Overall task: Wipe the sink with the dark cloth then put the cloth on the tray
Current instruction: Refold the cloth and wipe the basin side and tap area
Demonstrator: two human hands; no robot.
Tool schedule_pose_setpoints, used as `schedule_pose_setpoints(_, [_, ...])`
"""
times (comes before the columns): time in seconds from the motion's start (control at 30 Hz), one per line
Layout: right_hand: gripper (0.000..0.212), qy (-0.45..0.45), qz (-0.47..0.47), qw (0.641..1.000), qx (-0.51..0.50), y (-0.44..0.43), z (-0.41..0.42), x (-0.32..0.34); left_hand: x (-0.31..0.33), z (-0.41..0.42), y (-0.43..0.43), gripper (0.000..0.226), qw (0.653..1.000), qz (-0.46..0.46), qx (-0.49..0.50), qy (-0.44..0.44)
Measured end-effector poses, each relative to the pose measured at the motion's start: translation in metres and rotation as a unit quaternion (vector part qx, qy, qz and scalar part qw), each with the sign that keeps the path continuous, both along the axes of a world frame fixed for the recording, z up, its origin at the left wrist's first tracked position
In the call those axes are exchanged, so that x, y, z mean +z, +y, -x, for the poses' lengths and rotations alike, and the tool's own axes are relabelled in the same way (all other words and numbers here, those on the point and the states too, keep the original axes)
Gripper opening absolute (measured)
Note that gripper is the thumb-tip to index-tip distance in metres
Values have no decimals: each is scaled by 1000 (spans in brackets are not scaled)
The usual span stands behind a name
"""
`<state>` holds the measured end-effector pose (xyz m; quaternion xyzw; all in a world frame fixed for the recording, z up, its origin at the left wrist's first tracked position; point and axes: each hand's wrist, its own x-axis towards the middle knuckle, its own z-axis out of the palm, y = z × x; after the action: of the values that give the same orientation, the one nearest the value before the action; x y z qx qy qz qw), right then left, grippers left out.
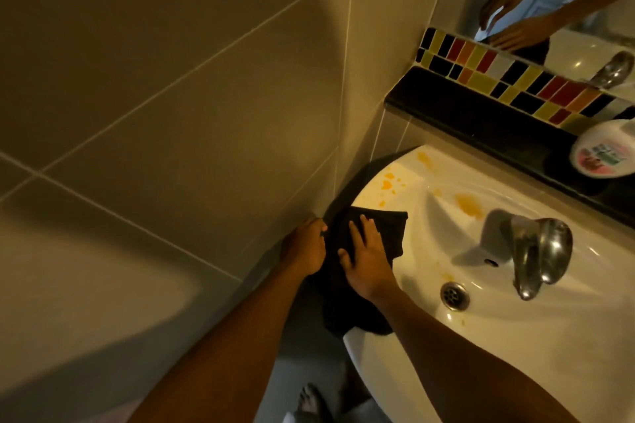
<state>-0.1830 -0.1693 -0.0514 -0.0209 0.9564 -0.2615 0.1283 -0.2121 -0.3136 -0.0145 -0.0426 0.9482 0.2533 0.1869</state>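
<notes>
- Sink (515,336): white, orange-stained behind the tap; right side cut off.
- Dark cloth (374,237): draped over the sink's left rim, its lower end hanging.
- Right hand (366,256): flat, fingers spread, pressing the cloth.
- Left hand (304,247): at the cloth's outer edge; grip unclear.

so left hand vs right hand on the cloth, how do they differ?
The right hand lies flat on top of the dark cloth, fingers spread, pressing it onto the sink rim. The left hand is curled at the cloth's edge by the wall, seemingly gripping it off the side of the sink. The right sits over the rim; the left is outside it. Both touch the cloth.
</notes>
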Motion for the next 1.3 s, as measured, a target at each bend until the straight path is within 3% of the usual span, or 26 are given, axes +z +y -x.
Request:
schedule_pose_setpoints(0.17, [84,-16,-47,998,-46,-28,-4,-22,-18,-11,-13,29,1000,-24,4,3])
schedule_pose_setpoints(0.37, [67,27,-95,992,-82,-23,52,-25,-40,-18,-16,29,999,-29,11,45])
schedule_pose_setpoints(0.5, [63,39,-112,991,-60,0,86,-25,-40,-14,-2,28,998,-67,3,11])
schedule_pose_setpoints(0.6, [60,49,-134,989,-38,22,111,-22,-37,-5,13,37,994,-107,-1,1])
schedule_pose_setpoints(0.7, [57,61,-163,985,-22,57,138,-22,-34,1,29,47,993,-105,-5,46])
schedule_pose_setpoints(0.87, [56,53,-214,971,-90,139,170,-12,-43,8,54,64,991,-112,-23,70])
schedule_pose_setpoints(1.03, [59,56,-200,967,-145,108,163,-21,-56,3,71,78,994,-83,29,58])
schedule_pose_setpoints(1.1, [58,78,-183,976,-86,74,157,-24,-59,0,74,82,994,-59,34,84])
schedule_pose_setpoints(1.23, [54,118,-181,958,188,71,150,-18,-61,-1,78,95,994,-18,34,98])
schedule_pose_setpoints(1.3, [55,126,-179,956,196,100,162,-18,-60,2,78,97,996,-15,36,78])
